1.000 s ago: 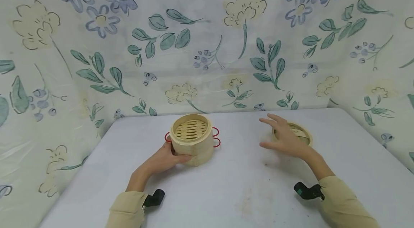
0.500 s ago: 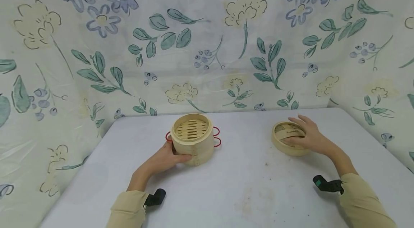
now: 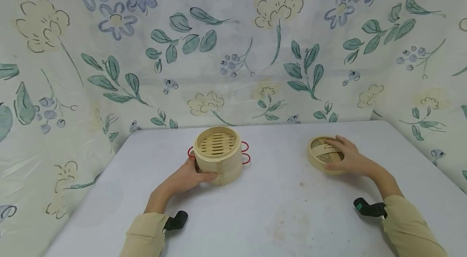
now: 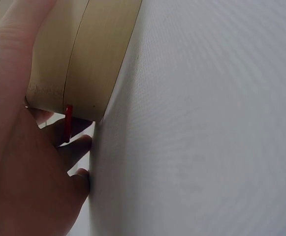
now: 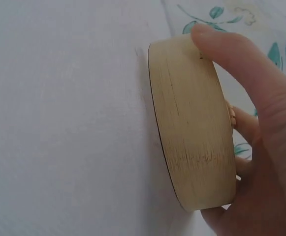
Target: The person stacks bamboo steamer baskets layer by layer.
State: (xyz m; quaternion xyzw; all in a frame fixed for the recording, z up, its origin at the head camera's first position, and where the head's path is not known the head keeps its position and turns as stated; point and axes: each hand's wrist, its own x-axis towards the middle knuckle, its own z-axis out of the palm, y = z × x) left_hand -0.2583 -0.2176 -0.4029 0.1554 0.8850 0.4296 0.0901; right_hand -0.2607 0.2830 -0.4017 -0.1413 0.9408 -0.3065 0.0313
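Note:
A round bamboo steamer with a slatted top and red loop handles stands left of centre on the table in the head view. My left hand grips its left side, thumb across the front and fingers behind; the left wrist view shows a red loop beside those fingers. To the right lies the round bamboo steamer lid with woven strips on top. My right hand holds this lid from the right. In the right wrist view the thumb lies on the rim, other fingers partly hidden behind the lid.
The white table carries a few small brownish stains between the two arms. A flower-print sheet hangs behind the table and at both sides. A black wrist camera sits at the left cuff, another camera at the right.
My right hand has moved right from above the lid's left side and come down onto it, its thumb now at the near rim. The left hand and the steamer stay put.

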